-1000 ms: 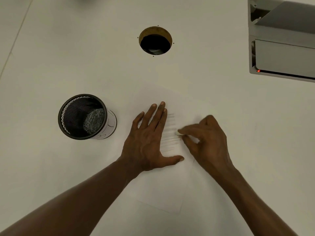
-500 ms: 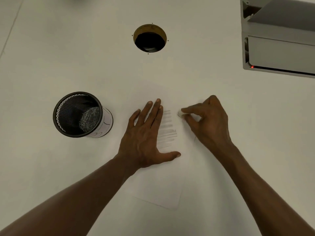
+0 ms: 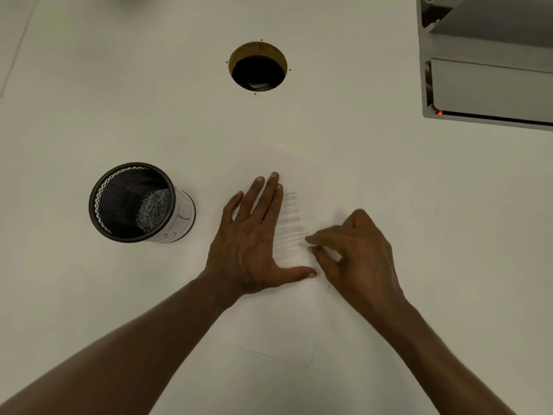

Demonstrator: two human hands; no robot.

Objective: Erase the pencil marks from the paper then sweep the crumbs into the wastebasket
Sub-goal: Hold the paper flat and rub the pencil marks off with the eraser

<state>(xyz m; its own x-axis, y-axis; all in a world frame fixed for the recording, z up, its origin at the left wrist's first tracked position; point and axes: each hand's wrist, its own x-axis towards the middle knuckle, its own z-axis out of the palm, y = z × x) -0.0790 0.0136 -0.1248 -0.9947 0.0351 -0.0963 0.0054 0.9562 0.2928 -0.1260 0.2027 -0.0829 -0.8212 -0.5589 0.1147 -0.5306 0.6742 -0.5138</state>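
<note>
A white sheet of paper (image 3: 278, 324) lies on the white table, hard to tell from it. Grey pencil marks (image 3: 291, 224) run in short horizontal lines across its middle. My left hand (image 3: 254, 238) lies flat on the paper, fingers straight and thumb spread, just left of the marks. My right hand (image 3: 356, 253) pinches a small white eraser (image 3: 311, 245) at the lower right edge of the marks; the eraser is mostly hidden by the fingertips. A black mesh wastebasket (image 3: 134, 202) stands upright to the left of my left hand.
Grey crumpled scraps lie inside the wastebasket. A round cable hole (image 3: 258, 67) opens in the table at the back centre. A grey machine (image 3: 487, 58) with a small red light occupies the back right corner.
My right hand with the eraser has moved from the upper right of the marks down towards me to their lower right. My left hand has stayed flat on the paper.
</note>
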